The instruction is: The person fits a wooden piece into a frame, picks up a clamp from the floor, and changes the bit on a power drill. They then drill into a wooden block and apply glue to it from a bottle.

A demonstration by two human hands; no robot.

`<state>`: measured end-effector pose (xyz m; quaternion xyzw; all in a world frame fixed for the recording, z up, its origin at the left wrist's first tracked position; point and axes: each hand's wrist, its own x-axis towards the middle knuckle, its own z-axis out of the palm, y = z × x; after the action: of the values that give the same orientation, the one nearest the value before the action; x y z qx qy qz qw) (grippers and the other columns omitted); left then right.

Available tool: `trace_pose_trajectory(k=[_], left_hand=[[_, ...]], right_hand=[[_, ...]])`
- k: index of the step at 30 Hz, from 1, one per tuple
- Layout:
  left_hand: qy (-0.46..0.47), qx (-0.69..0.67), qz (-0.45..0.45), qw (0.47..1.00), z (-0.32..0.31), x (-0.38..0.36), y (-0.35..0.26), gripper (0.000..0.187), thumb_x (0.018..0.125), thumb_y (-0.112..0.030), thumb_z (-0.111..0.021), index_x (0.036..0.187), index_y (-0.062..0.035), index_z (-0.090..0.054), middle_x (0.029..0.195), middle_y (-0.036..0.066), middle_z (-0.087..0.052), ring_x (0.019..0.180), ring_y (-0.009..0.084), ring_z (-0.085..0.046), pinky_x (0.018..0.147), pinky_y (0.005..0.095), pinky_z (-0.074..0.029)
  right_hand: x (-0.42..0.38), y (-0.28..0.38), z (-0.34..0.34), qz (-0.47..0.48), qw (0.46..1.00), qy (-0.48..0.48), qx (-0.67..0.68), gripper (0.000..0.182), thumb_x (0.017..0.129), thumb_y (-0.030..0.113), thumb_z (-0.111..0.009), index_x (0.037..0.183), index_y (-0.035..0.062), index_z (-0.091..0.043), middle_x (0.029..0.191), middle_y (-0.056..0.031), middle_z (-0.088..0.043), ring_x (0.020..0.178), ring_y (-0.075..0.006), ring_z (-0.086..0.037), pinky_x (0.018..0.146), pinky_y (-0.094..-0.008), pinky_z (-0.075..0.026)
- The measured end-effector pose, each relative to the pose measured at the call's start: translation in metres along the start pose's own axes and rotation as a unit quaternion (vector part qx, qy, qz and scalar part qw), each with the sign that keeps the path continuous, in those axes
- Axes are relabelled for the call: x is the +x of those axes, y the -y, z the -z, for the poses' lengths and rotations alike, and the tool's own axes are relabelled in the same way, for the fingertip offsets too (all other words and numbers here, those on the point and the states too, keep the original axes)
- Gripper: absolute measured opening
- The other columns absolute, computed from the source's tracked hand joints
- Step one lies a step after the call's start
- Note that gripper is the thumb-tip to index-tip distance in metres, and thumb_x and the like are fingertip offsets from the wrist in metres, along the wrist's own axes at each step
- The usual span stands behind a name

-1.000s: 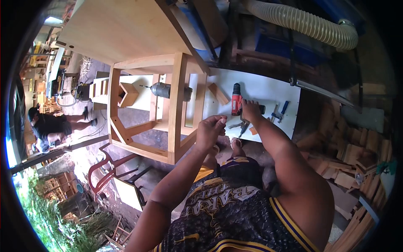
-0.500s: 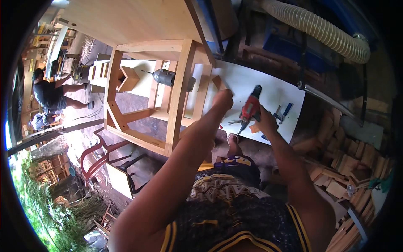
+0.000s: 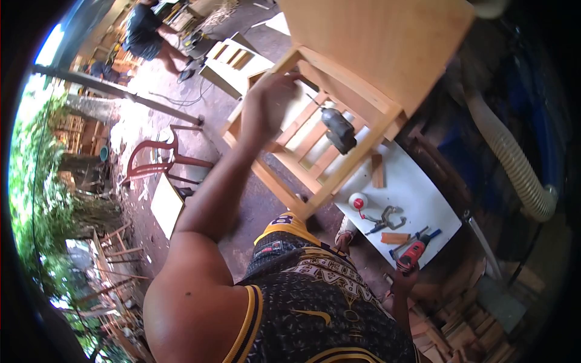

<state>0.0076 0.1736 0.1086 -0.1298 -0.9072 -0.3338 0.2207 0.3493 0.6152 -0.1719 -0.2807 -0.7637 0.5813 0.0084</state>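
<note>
My left hand (image 3: 271, 106) is over the far left side of a wooden furniture frame (image 3: 357, 170); motion smears its fingers, so I cannot make out whether it holds anything. In my right hand (image 3: 407, 279) is a red power drill (image 3: 413, 253), low over the near right edge of the white tabletop (image 3: 426, 199). A dark grey drill (image 3: 339, 130) with a long bit lies within the frame's outline. Beside the red drill are a small wood block (image 3: 395, 238) and a blue-handled clamp (image 3: 432, 234). A metal C-shaped clamp (image 3: 393, 218) lies farther left.
A white bottle with a red cap (image 3: 358, 201) and a wood strip (image 3: 378, 171) are on the tabletop. A large wooden panel (image 3: 387, 48) adjoins the frame. A red chair (image 3: 163, 156) is at left, a ribbed hose (image 3: 514, 163) at right. Another person (image 3: 151, 36) works at the back.
My left hand has moved left from the wood strip to the frame's far side. My right hand has drawn the red drill nearer the table's edge. The view has turned.
</note>
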Motion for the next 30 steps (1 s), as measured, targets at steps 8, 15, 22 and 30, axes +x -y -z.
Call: trace_pose_trajectory(k=[8, 15, 22, 30], left_hand=[[0.102, -0.054, 0.377, 0.919, 0.039, 0.01, 0.407, 0.024, 0.085, -0.014, -0.063, 0.106, -0.0053, -0.07, 0.074, 0.01, -0.069, 0.06, 0.0145, -0.064, 0.057, 0.0299, -0.053], [0.123, -0.123, 0.464, 0.869, -0.023, 0.023, 0.537, 0.026, 0.082, -0.024, -0.071, 0.098, -0.0028, -0.068, 0.082, 0.008, -0.069, 0.078, 0.0186, -0.067, 0.065, 0.038, -0.054], [-0.022, -0.359, 0.389, 0.848, 0.049, -0.095, 0.427, 0.029, 0.097, -0.02, -0.055, 0.119, -0.0014, -0.06, 0.097, 0.007, -0.066, 0.085, 0.0135, -0.063, 0.072, 0.0263, -0.052], [-0.163, -0.74, 0.222, 0.614, 0.208, -0.189, 0.274, 0.077, 0.092, -0.062, -0.045, 0.139, -0.0001, -0.041, 0.131, 0.012, -0.052, 0.12, 0.0213, -0.052, 0.101, 0.0365, -0.042]], right_hand=[[0.043, 0.195, -0.041, 0.213, 0.972, -0.015, -0.097, 0.034, 0.084, 0.013, -0.064, 0.113, 0.0007, -0.052, 0.089, -0.0069, -0.056, 0.081, -0.0178, -0.056, 0.074, -0.0342, -0.047], [0.0, 0.369, -0.19, 0.351, 0.932, 0.09, -0.017, 0.071, 0.085, 0.039, -0.065, 0.132, -0.0052, -0.035, 0.09, -0.0083, -0.05, 0.084, -0.0174, -0.05, 0.078, -0.0334, -0.043], [-0.002, 0.47, -0.361, 0.334, 0.882, 0.332, 0.003, 0.075, 0.082, 0.04, -0.07, 0.131, -0.0051, -0.036, 0.086, -0.0073, -0.05, 0.079, -0.0179, -0.051, 0.072, -0.0315, -0.044], [-0.061, 0.507, -0.605, 0.104, 0.745, 0.651, -0.102, 0.069, 0.076, 0.024, -0.076, 0.133, 0.0035, -0.044, 0.111, -0.0128, -0.06, 0.09, -0.0267, -0.065, 0.078, -0.0394, -0.053]])
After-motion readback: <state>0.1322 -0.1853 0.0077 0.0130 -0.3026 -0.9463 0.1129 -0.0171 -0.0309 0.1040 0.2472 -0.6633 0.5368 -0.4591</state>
